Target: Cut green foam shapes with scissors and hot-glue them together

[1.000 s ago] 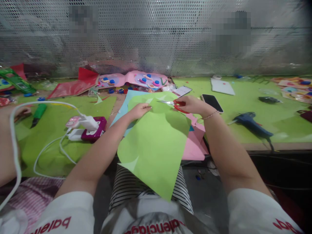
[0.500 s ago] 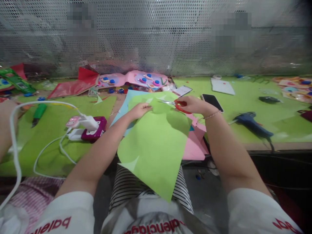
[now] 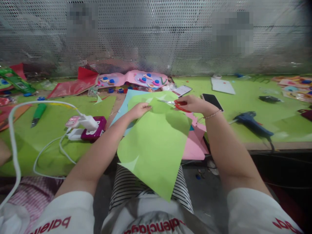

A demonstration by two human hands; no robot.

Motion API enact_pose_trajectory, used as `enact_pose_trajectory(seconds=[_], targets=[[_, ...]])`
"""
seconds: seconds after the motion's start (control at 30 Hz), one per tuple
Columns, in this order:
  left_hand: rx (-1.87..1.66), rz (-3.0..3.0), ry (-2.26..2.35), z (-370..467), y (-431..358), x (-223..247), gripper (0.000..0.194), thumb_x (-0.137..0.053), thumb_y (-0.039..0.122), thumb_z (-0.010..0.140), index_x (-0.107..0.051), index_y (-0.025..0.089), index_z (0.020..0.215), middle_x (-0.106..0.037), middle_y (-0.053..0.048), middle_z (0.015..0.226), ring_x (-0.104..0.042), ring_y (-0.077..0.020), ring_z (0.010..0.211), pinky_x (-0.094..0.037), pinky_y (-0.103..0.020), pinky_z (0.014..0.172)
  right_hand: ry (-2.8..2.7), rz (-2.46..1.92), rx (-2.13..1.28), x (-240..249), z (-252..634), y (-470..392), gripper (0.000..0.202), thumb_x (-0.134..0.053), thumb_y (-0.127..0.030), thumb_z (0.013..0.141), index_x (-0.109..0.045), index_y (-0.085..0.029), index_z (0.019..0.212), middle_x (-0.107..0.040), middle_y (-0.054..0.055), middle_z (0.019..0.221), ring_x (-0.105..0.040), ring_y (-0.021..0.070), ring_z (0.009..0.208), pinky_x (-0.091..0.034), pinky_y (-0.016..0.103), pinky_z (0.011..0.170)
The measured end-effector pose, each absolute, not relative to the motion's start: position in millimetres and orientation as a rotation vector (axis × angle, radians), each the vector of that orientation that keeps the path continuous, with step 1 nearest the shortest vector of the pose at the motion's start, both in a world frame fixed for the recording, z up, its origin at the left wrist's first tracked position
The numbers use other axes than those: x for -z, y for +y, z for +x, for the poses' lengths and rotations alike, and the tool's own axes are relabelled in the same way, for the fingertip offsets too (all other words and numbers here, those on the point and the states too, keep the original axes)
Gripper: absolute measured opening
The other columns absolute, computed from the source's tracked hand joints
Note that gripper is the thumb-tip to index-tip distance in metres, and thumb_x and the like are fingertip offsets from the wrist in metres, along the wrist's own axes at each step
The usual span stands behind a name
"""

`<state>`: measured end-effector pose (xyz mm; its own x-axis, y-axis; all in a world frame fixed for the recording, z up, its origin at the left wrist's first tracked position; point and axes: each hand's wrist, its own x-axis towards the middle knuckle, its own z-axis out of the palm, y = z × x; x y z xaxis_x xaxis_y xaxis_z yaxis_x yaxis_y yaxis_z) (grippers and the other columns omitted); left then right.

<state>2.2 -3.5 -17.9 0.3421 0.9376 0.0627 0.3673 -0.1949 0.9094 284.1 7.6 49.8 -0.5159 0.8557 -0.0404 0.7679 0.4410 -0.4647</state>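
Far left of the green sheet, a green-handled tool lay on the table; nearer to the sheet was a purple socket block; at the sheet's upper left, the left hand pinched it by the fingertips; the sheet hung over the table's front edge; at its upper part the scissors pointed leftwards, their red handle held in bent fingers of the right hand; right of the sheet lay a black phone, and farther a blue glue gun.
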Motion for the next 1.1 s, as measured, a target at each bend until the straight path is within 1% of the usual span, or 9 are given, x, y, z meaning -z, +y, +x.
enact_pose_trajectory(seconds=[0.13,0.3,0.47,0.63,0.87,1.03,1.1], targets=[[-0.828,1.714,1.165,2.4,-3.6,17.7,0.032,-0.059,0.043,0.08,-0.05,0.017,0.065,-0.042,0.005,0.053,-0.038,-0.0079,0.049,-0.027,-0.023,0.051,-2.517,-1.444,-0.612,-51.3,284.2,6.6,0.042,-0.057,-0.055,0.074,-0.066,-0.018,0.09,-0.06,0.002,0.068,-0.044,0.0117,0.056,-0.033,0.026,0.054],[-0.811,1.731,1.133,2.4,-4.6,17.4,0.031,-0.056,0.044,0.082,-0.052,0.016,0.068,-0.046,0.004,0.054,-0.042,-0.0085,0.05,-0.029,-0.022,0.051,-2.564,-1.46,-0.517,-53.0,283.4,4.8,0.037,-0.055,-0.051,0.076,-0.066,-0.018,0.088,-0.064,0.005,0.075,-0.049,0.0144,0.062,-0.034,0.028,0.058],[-0.805,1.764,1.117,3.4,-5.8,15.9,0.034,-0.056,0.047,0.081,-0.051,0.016,0.066,-0.046,0.004,0.055,-0.041,-0.0079,0.049,-0.03,-0.022,0.051,-2.553,-1.5,-0.499,-56.1,283.3,2.4,0.037,-0.055,-0.05,0.076,-0.066,-0.018,0.09,-0.06,0.003,0.068,-0.047,0.0135,0.059,-0.032,0.027,0.057],[-0.789,1.757,1.127,3.2,-7.1,14.9,0.036,-0.055,0.05,0.081,-0.053,0.016,0.069,-0.05,0.003,0.058,-0.044,-0.0086,0.05,-0.032,-0.023,0.052,-2.563,-1.487,-0.473,-56.1,285.8,3.7,0.037,-0.056,-0.049,0.075,-0.066,-0.017,0.09,-0.058,0.003,0.069,-0.045,0.0132,0.059,-0.031,0.027,0.057],[-0.807,1.744,1.147,2.7,-8.4,12.0,0.035,-0.055,0.048,0.081,-0.05,0.016,0.066,-0.047,0.003,0.056,-0.043,-0.0087,0.05,-0.031,-0.023,0.052,-2.572,-1.475,-0.513,-58.4,285.3,1.9,0.037,-0.056,-0.05,0.076,-0.065,-0.017,0.089,-0.057,0.003,0.069,-0.045,0.0135,0.06,-0.03,0.028,0.058],[-0.825,1.76,1.18,3.4,-8.5,11.7,0.037,-0.056,0.047,0.081,-0.045,0.018,0.061,-0.038,0.005,0.052,-0.036,-0.0077,0.047,-0.026,-0.023,0.051,-2.56,-1.467,-0.596,-59.7,283.3,0.5,0.036,-0.055,-0.049,0.078,-0.064,-0.016,0.089,-0.058,0.004,0.07,-0.044,0.013,0.059,-0.03,0.028,0.056],[-0.818,1.749,1.163,3.3,-7.9,13.1,0.036,-0.056,0.047,0.081,-0.047,0.017,0.063,-0.041,0.004,0.053,-0.038,-0.0083,0.048,-0.027,-0.023,0.051,-2.566,-1.469,-0.615,-59.0,283.3,1.0,0.037,-0.056,-0.051,0.077,-0.064,-0.017,0.088,-0.058,0.004,0.069,-0.044,0.0131,0.059,-0.03,0.028,0.056]])
